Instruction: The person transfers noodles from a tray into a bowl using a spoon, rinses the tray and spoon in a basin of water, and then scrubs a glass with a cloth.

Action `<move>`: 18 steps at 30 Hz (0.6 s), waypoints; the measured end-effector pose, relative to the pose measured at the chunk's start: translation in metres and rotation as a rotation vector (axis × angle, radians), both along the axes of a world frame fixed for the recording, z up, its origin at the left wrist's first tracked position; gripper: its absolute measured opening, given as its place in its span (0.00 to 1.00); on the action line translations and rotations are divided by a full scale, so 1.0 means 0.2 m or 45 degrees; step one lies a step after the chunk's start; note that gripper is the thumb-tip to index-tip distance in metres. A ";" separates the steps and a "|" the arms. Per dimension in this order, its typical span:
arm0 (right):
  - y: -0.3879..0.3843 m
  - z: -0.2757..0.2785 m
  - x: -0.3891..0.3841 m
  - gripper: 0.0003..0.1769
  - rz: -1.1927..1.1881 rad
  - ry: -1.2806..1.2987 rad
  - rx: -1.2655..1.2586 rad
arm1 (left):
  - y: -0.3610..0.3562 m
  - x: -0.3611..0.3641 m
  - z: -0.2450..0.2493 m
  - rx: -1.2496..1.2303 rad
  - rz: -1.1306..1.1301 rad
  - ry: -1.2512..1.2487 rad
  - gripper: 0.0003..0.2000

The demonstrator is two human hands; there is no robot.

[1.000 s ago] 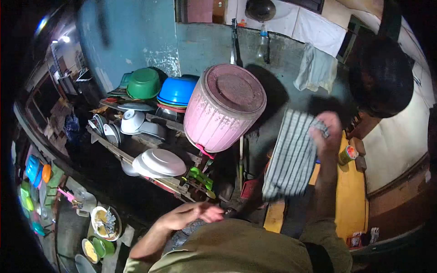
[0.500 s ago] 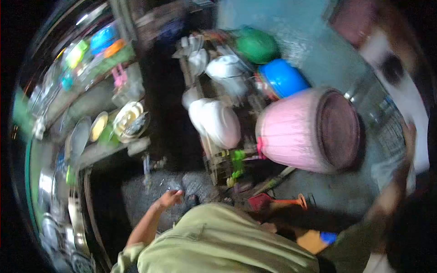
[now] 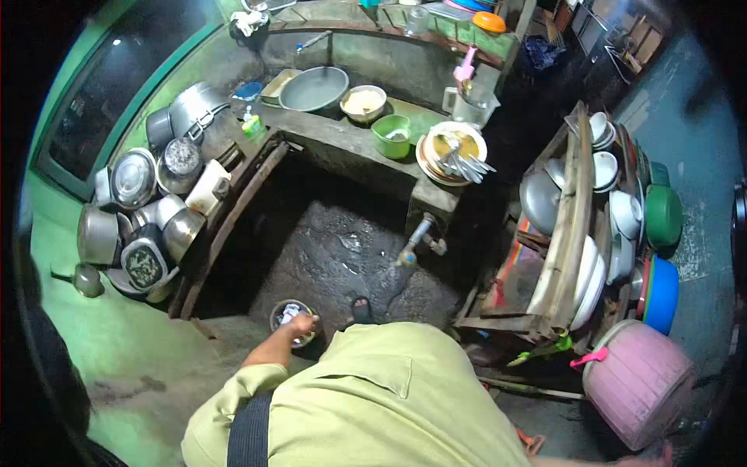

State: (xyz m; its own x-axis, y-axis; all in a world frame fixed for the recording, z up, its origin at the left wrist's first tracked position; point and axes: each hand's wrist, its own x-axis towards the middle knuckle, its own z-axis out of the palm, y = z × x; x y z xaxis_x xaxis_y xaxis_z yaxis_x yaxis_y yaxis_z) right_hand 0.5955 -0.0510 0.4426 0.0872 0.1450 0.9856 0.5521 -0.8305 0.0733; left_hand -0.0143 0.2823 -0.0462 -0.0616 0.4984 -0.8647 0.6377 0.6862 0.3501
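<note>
My left hand (image 3: 302,325) is at a small round bin (image 3: 275,313) on the dark floor, low and left of my body. Its fingers are curled together over the bin's opening, and what they hold, if anything, is hidden. Crumpled white and dark scraps (image 3: 289,311) lie inside the bin. At the bottom right edge my right hand (image 3: 660,458) shows only in part, below a pink ribbed tub (image 3: 634,381) with a bright pink handle. Its fingers are too small and dim to read.
Metal pots (image 3: 134,177) crowd the left ledge. Along the concrete counter (image 3: 311,123) stand a grey basin (image 3: 315,89), a green bowl (image 3: 391,137) and stacked plates with spoons (image 3: 454,152). A wooden dish rack (image 3: 572,233) stands right, beside a pipe tap (image 3: 416,237).
The view has swung left and steadied, bringing the counter and pots to the middle and the rack and pink tub rightward. My left hand now is over the small bin.
</note>
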 end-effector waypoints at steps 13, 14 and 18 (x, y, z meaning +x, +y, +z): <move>2.34 -0.64 -1.14 0.27 1.812 1.683 -1.750 | 1.08 -0.24 0.24 0.622 0.007 -0.496 0.16; 2.46 -0.65 -1.17 0.26 1.857 1.659 -1.771 | 1.10 -0.24 0.27 0.669 0.081 -0.513 0.15; 3.01 -0.68 -1.26 0.21 1.951 1.551 -1.662 | 1.10 -0.38 0.13 0.571 0.141 -0.557 0.15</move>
